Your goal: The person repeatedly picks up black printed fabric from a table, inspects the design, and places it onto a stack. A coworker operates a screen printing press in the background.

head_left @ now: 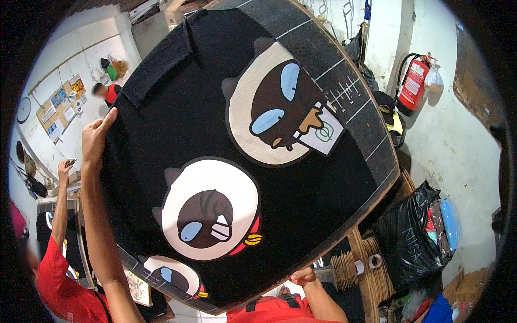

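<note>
A large black board point(371, 124) with white ruled lines and a worn brown edge is held up, tilted, in front of me. Black cloth, perhaps a shirt point(145, 145), covers most of its face, with a folded flap at the upper left. Three cartoon prints are on it: a cream one point(237, 129), a white one point(180, 226) and a smaller one at the lower left. My left hand point(97, 137) grips the covered left edge, thumb on the near side. At the bottom edge my right hand point(303, 276) is closed on the board, its fingers partly hidden.
To the left, a person in a red shirt point(70, 285) raises an arm beside a similar printed board. Another person stands farther back. A red fire extinguisher point(413, 83) hangs on the right wall, above a full black plastic bag point(409, 237). Stacked wooden slats point(371, 274) stand at lower right.
</note>
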Tool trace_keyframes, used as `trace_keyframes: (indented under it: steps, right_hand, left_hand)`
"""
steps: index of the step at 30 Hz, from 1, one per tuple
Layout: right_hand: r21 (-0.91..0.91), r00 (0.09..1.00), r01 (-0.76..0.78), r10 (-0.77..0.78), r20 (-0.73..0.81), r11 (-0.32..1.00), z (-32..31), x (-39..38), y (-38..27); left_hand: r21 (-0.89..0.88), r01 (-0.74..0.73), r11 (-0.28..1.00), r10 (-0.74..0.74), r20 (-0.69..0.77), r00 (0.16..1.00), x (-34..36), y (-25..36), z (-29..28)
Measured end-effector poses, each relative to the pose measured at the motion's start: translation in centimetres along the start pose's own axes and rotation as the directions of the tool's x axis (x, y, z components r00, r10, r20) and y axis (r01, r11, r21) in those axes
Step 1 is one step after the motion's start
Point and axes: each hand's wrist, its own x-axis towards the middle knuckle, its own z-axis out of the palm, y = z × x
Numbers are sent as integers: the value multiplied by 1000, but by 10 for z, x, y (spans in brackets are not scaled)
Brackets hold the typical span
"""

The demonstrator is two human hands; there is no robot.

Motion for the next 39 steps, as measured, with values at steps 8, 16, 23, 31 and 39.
trace_keyframes:
  steps: [8,16,23,31,39]
  right_hand:
    - [56,999,-18,20,-30,998,25,5,-3]
    - [71,999,-9,12,-45,997,25,7,-2]
    - [49,1000,5,-4,-17,999,30,6,4]
    - [8,993,-84,84,-80,996,1,-8,27]
    - [-816,807,-568,268,-527,105,133,31,-39]
  left_hand:
    - [42,3,999,-4,9,1000,6,-11,-2]
    - [-33,9,999,-8,19,1000,6,-2,4]
    - [-70,8,998,-2,83,997,7,8,10]
    - [-130,28,991,-10,137,991,31,2,31]
    - [-78,-270,960,281,305,910,33,29,110]
